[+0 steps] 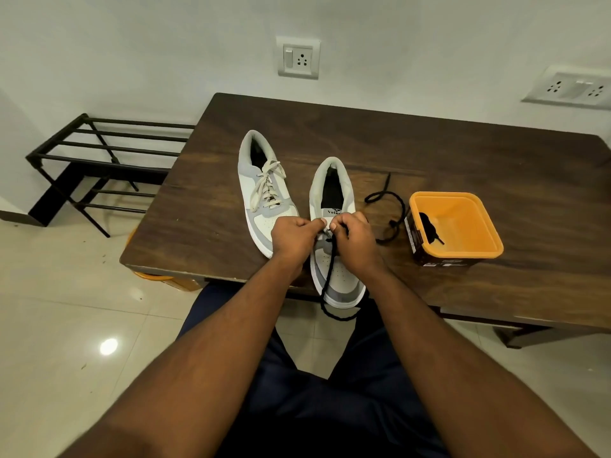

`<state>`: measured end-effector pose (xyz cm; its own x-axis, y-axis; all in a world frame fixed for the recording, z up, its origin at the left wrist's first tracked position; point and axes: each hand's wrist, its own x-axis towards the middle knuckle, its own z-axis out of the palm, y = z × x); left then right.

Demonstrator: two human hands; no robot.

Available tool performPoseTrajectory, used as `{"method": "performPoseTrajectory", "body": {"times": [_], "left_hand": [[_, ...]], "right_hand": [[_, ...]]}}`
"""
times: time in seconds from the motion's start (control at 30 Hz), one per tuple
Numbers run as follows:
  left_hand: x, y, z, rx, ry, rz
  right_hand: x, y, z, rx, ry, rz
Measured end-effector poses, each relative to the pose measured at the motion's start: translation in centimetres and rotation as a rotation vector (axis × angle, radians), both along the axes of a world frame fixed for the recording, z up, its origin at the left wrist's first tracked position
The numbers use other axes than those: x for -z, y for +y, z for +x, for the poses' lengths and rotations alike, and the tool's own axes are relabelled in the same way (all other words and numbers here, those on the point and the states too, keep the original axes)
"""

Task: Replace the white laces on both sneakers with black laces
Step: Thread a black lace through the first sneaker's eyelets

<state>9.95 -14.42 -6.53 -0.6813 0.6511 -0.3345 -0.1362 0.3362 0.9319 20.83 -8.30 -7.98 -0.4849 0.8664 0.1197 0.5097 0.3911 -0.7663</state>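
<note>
Two grey-and-white sneakers lie on the dark wooden table (463, 153), toes toward me. The left sneaker (261, 183) still carries its white lace (266, 186). The right sneaker (334, 193) has no white lace. A black lace (327, 279) runs from its lower eyelets, hangs over the table edge in a loop, and trails off to the right (393, 206). My left hand (294, 239) pinches the sneaker's tongue or eyelet edge. My right hand (355, 242) pinches the black lace at the eyelets. The fingers hide the exact eyelet.
An orange tub (456, 226) stands right of the sneakers with another black lace (429, 229) inside. A black metal shoe rack (99, 153) sits on the floor at the left. Wall sockets are behind the table. My knees are under the table's front edge.
</note>
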Motion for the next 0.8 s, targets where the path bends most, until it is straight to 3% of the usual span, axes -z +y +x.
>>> {"method": "performPoseTrajectory", "body": {"times": [0.23, 0.4, 0.5, 0.7, 0.8], "left_hand": [[0.2, -0.2, 0.0, 0.027, -0.036, 0.028], [0.7, -1.1, -0.2, 0.100, -0.103, 0.119], [1.2, -1.8, 0.1, 0.168, -0.013, 0.188], [1.6, -0.8, 1.2, 0.002, 0.115, 0.150], [0.4, -1.0, 1.0, -0.179, -0.040, 0.247]], "right_hand": [[0.5, 0.2, -1.1, 0.071, -0.082, -0.120], [-0.4, -0.1, -0.6, 0.128, 0.159, -0.368], [-1.0, -0.4, 0.0, 0.101, 0.283, -0.566], [-1.1, 0.4, 1.4, 0.020, 0.289, -0.596], [-1.0, 1.0, 2.2, -0.063, 0.206, -0.519]]}}
